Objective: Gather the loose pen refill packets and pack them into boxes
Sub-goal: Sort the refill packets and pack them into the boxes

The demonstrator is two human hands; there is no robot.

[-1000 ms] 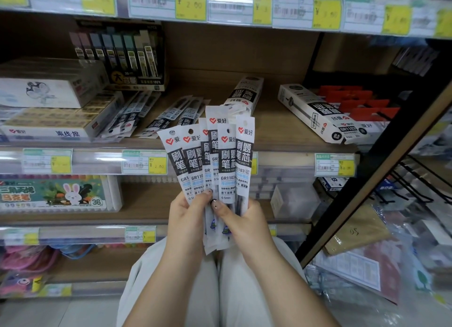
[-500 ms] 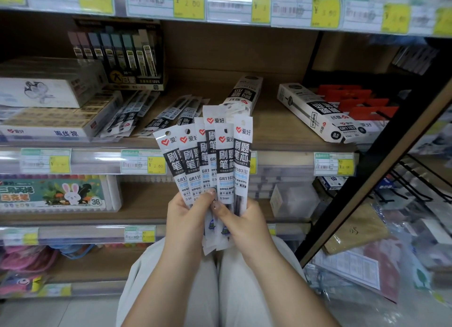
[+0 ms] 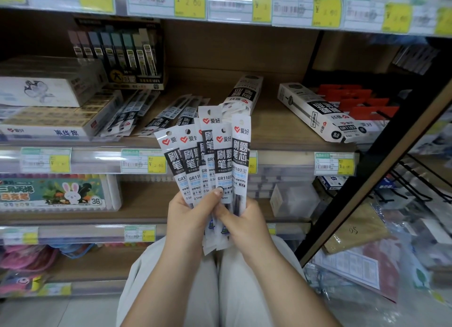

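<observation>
I hold a fan of several white-and-black pen refill packets point(image 3: 221, 155) upright in front of the shelf. My left hand point(image 3: 187, 219) grips their lower left part, thumb across the front. My right hand point(image 3: 244, 225) clasps the lower right side. More loose packets point(image 3: 168, 116) lie flat on the wooden shelf behind, left of centre. An open refill box point(image 3: 247, 91) lies on the shelf just behind the fan, and a longer box point(image 3: 315, 111) lies to the right.
Eraser boxes point(image 3: 49, 121) and a lead display point(image 3: 117, 57) fill the shelf's left. Red packs point(image 3: 354, 101) sit at the right. A black shelf post point(image 3: 381, 160) slants down the right side. Below are a marker set point(image 3: 56, 192) and clear boxes point(image 3: 293, 199).
The fan of packets has shifted slightly; my left thumb has moved up across the front of the packets. Both hands stay in nearly the same place.
</observation>
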